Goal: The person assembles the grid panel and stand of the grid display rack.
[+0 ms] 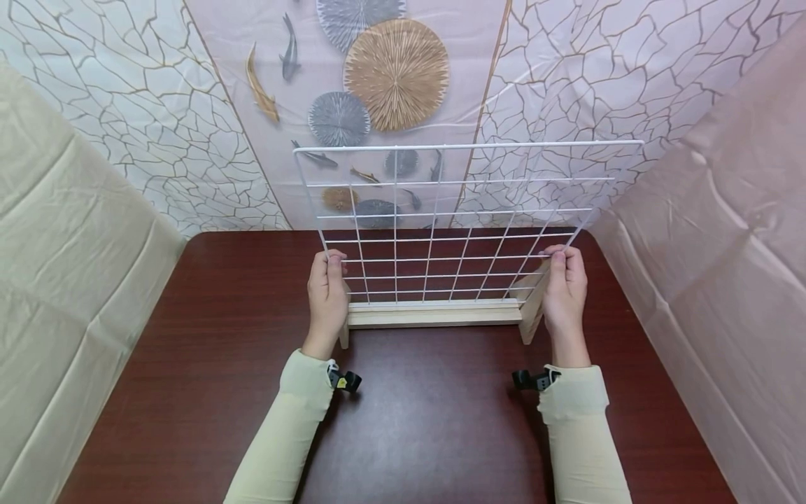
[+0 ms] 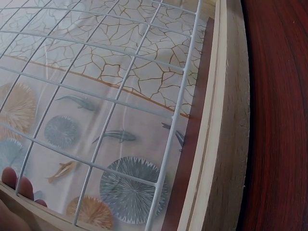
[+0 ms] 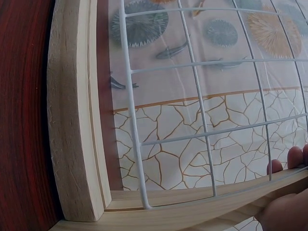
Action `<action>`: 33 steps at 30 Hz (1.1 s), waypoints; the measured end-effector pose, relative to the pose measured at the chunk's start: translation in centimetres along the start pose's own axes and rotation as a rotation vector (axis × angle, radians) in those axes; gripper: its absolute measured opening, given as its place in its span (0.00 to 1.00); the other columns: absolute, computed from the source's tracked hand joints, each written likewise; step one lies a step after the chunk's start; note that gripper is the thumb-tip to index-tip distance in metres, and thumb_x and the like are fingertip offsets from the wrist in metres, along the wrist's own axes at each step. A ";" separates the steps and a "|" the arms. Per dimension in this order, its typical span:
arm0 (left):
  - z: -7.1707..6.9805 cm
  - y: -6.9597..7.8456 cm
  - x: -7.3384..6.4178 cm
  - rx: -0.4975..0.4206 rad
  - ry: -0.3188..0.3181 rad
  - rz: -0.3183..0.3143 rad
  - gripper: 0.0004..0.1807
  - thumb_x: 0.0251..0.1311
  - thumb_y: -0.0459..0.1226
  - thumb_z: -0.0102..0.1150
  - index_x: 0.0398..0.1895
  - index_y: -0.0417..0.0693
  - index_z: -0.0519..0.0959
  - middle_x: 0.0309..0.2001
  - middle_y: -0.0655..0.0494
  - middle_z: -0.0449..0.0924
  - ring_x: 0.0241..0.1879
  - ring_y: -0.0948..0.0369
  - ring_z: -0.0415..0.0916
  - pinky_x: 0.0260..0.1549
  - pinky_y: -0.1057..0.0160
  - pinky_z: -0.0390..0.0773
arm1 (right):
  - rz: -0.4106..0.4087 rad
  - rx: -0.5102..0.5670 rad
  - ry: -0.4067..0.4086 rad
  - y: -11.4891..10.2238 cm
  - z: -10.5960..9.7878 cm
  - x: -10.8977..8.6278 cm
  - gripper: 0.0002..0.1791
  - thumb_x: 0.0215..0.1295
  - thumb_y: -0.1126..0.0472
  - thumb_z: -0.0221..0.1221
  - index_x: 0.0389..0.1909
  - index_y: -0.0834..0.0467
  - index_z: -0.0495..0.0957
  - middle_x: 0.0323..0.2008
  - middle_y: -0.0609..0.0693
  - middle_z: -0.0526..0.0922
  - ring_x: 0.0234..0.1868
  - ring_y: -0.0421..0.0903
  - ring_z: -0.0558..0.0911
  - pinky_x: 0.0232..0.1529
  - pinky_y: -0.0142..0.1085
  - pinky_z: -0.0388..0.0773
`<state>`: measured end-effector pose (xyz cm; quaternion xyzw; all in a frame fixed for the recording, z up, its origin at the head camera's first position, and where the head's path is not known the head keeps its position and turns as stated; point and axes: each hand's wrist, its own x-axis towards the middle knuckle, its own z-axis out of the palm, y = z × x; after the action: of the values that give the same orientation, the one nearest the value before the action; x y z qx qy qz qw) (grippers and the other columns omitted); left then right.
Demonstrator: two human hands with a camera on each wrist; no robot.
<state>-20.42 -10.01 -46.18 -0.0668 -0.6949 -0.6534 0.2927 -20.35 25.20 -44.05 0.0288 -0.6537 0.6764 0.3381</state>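
Observation:
A white wire grid panel [image 1: 469, 145] stands upright, leaning back, in a pale wooden frame [image 1: 434, 317] on the table. My left hand [image 1: 327, 297] grips the left side, its thumb up along the edge. On the opposite side my right hand [image 1: 564, 301] holds on in the same way. In the left wrist view, fingertips [image 2: 24, 186] show past a wooden side piece, against the grid. The right wrist view has the grid's thick edge wire [image 3: 133, 72] beside a grooved wooden bar [image 3: 72, 110], and fingers curl over the side piece.
The dark red-brown table [image 1: 409, 413] spreads around the frame. Behind it hangs a patterned backdrop [image 1: 397, 73] with fish and round motifs. Beige fabric walls [image 1: 69, 280] flank both sides. A small black device [image 1: 345, 379] sits on each wrist.

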 end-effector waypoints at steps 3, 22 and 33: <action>-0.1 0.2 0.0 -0.014 -0.014 -0.014 0.15 0.84 0.31 0.39 0.46 0.26 0.73 0.37 0.32 0.71 0.21 0.66 0.62 0.27 0.72 0.65 | -0.005 -0.003 -0.002 0.1 0.0 0.1 0.12 0.83 0.68 0.46 0.41 0.66 0.77 0.39 0.45 0.80 0.50 0.42 0.75 0.57 0.28 0.66; -0.1 -0.2 0.0 -0.034 -0.006 0.046 0.15 0.84 0.33 0.40 0.46 0.29 0.75 0.35 0.38 0.73 0.22 0.65 0.65 0.25 0.72 0.68 | 0.014 0.009 -0.005 0.1 -0.1 0.1 0.12 0.82 0.69 0.45 0.42 0.72 0.75 0.39 0.46 0.81 0.51 0.42 0.75 0.56 0.29 0.65; -0.1 -0.1 0.0 -0.040 -0.018 0.014 0.15 0.83 0.29 0.36 0.47 0.25 0.73 0.36 0.59 0.70 0.26 0.66 0.66 0.29 0.69 0.69 | 0.014 0.077 -0.010 0.2 -0.1 0.0 0.13 0.83 0.66 0.46 0.41 0.65 0.78 0.39 0.48 0.82 0.47 0.45 0.75 0.51 0.29 0.68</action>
<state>-20.41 -10.15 -46.31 -0.0833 -0.6839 -0.6645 0.2894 -20.43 25.37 -44.25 0.0409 -0.6289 0.7033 0.3288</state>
